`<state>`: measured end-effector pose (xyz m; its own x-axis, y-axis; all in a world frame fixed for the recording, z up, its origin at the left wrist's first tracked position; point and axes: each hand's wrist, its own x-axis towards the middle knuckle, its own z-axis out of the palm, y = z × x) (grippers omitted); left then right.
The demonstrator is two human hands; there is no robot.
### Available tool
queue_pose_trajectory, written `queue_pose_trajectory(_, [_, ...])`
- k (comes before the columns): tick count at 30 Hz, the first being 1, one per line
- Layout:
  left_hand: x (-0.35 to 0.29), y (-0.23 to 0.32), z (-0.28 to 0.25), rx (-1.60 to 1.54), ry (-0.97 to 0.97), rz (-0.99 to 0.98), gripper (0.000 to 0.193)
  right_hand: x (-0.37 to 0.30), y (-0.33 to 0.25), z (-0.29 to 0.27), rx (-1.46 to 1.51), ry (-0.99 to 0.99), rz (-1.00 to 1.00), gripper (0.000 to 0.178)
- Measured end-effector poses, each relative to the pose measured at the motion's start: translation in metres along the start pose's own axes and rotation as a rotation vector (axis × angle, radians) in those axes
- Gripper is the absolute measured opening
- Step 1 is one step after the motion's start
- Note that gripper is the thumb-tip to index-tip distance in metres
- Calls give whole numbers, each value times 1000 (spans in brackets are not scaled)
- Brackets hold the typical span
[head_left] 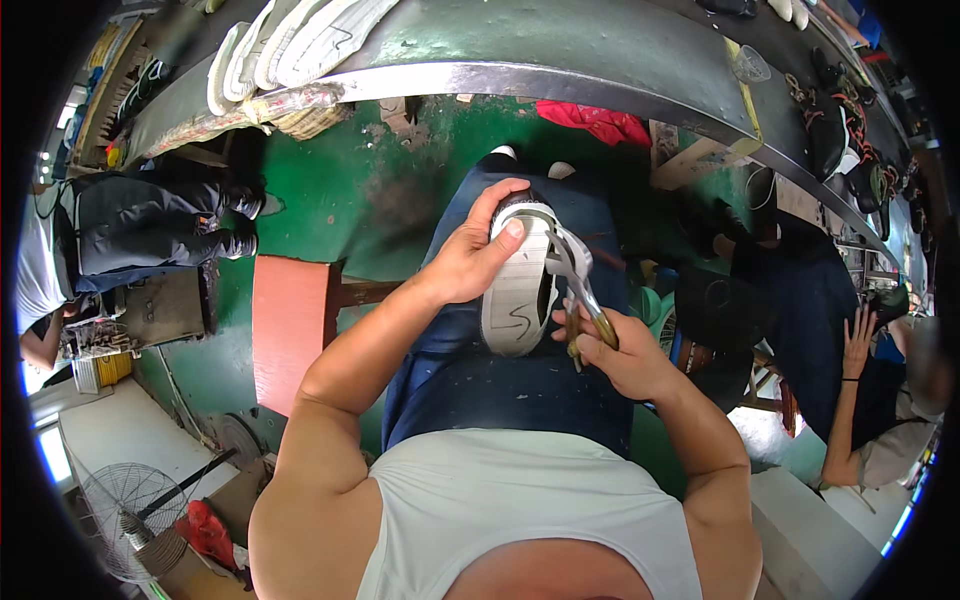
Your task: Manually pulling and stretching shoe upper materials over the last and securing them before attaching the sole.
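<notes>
A shoe (pixel 517 300) with a pale sole side facing up and a dark scrawled mark on it lies over my lap. My left hand (pixel 468 262) wraps round its far end, thumb pressed on the pale surface. In my right hand (pixel 630 358) are metal pliers (pixel 587 292) with worn yellowish-brown handles. Their head reaches the shoe's right edge near its far end. Whether the jaws bite on the edge or on a pale strip there, I cannot tell.
A long metal-edged bench (pixel 480 78) runs across the far side, carrying several white soles (pixel 325 45) and, at right, dark shoes (pixel 828 135). A reddish box (pixel 290 330) stands left of my legs. Co-workers stand left and sit right; a wire fan (pixel 125 515) is lower left.
</notes>
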<state>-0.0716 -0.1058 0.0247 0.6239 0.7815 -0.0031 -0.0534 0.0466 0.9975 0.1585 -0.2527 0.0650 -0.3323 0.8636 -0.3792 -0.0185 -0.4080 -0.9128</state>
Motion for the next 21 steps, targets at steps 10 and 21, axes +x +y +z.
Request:
queue_pose_trajectory(10, [-4, 5, -18, 34, 134, -57, 38, 37, -41, 7, 178, -89, 308, 28])
queue_pose_trajectory(21, [12, -22, -91, -147, -221, -219, 66, 117, 54, -8, -801, 315, -437, 26])
